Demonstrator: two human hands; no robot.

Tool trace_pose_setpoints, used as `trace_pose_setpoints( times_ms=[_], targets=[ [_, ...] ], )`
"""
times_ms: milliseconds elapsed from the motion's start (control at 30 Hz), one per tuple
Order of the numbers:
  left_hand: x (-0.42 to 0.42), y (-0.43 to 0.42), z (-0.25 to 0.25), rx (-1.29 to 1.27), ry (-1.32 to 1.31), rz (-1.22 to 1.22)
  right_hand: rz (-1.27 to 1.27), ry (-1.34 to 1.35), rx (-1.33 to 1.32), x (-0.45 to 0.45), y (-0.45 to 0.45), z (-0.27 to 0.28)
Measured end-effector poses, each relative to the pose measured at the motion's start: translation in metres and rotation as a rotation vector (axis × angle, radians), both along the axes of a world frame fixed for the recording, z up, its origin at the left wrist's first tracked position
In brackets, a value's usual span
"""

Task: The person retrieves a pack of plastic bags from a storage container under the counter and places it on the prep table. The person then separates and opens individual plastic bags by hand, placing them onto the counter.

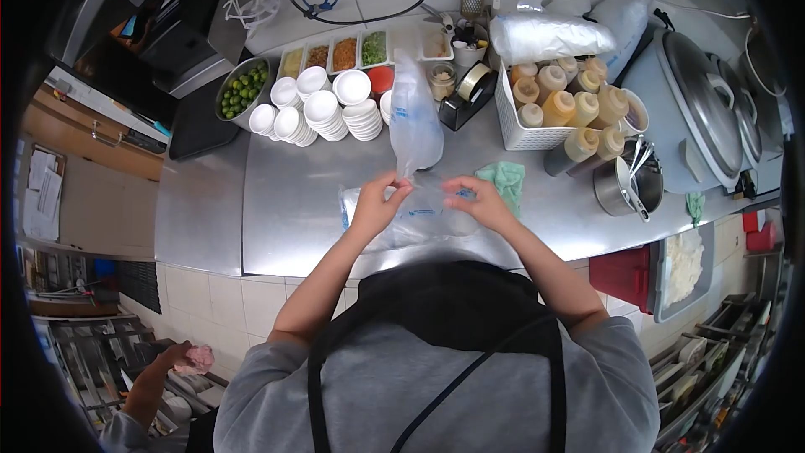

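On the steel counter stands a clear plastic bag (415, 122) with blue print, its gathered end toward me. My left hand (384, 200) pinches that gathered end between thumb and fingers. To its right, my right hand (476, 200) is raised over the counter with fingers apart and nothing seen in it. More clear plastic bags (394, 222) with blue print lie flat beneath both hands. A green cloth (506, 183) lies just beyond my right hand. Behind the bag is a black tape dispenser (463, 101).
Stacked white cups (323, 109), a bowl of limes (245, 92) and food trays (344, 54) stand at the back left. A white basket of sauce bottles (524, 130), metal pots (616, 189) and large lidded containers (704, 101) are right. A co-worker's hand (174, 356) shows lower left.
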State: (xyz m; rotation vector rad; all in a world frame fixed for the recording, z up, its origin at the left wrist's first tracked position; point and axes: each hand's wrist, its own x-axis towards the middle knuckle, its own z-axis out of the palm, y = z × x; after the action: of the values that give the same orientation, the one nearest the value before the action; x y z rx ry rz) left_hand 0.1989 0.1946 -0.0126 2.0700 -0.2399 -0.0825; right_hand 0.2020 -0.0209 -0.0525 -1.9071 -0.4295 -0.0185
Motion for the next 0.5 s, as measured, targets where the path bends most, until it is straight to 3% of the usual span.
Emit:
trace_pose_setpoints(
  times_ms=[67, 133, 167, 233, 300, 333, 367, 400, 500],
  targets=[
    [-0.004, 0.004, 0.011, 0.001, 0.010, -0.005, -0.025, 0.331, 0.238, -0.001, 0.003, 0.016],
    [-0.010, 0.010, 0.019, -0.142, 0.197, -0.232, -0.037, 0.274, 0.225, -0.001, 0.002, 0.041],
    [-0.014, 0.012, 0.024, -0.141, 0.195, -0.231, -0.058, 0.219, 0.213, -0.001, 0.001, 0.055],
    [-0.021, 0.013, 0.037, -1.134, 0.801, -0.447, -0.095, 0.115, 0.271, -0.001, -0.001, 0.078],
    [-0.021, 0.007, 0.059, -1.227, 0.754, -0.513, -0.134, 0.007, 0.327, -0.005, -0.001, 0.095],
    [-0.020, 0.003, 0.065, -1.319, 0.707, -0.577, -0.146, 0.137, 0.448, -0.009, -0.001, 0.101],
    [-0.020, -0.003, 0.059, -1.318, 0.704, -0.580, -0.156, 0.268, 0.568, -0.013, 0.001, 0.105],
    [-0.021, -0.012, 0.046, -1.064, 0.505, -0.480, -0.155, 0.264, 0.568, -0.017, 0.002, 0.106],
    [-0.028, -0.030, 0.038, -0.655, 0.251, -0.377, -0.011, 0.264, 0.463, -0.028, 0.011, 0.109]
  ],
)
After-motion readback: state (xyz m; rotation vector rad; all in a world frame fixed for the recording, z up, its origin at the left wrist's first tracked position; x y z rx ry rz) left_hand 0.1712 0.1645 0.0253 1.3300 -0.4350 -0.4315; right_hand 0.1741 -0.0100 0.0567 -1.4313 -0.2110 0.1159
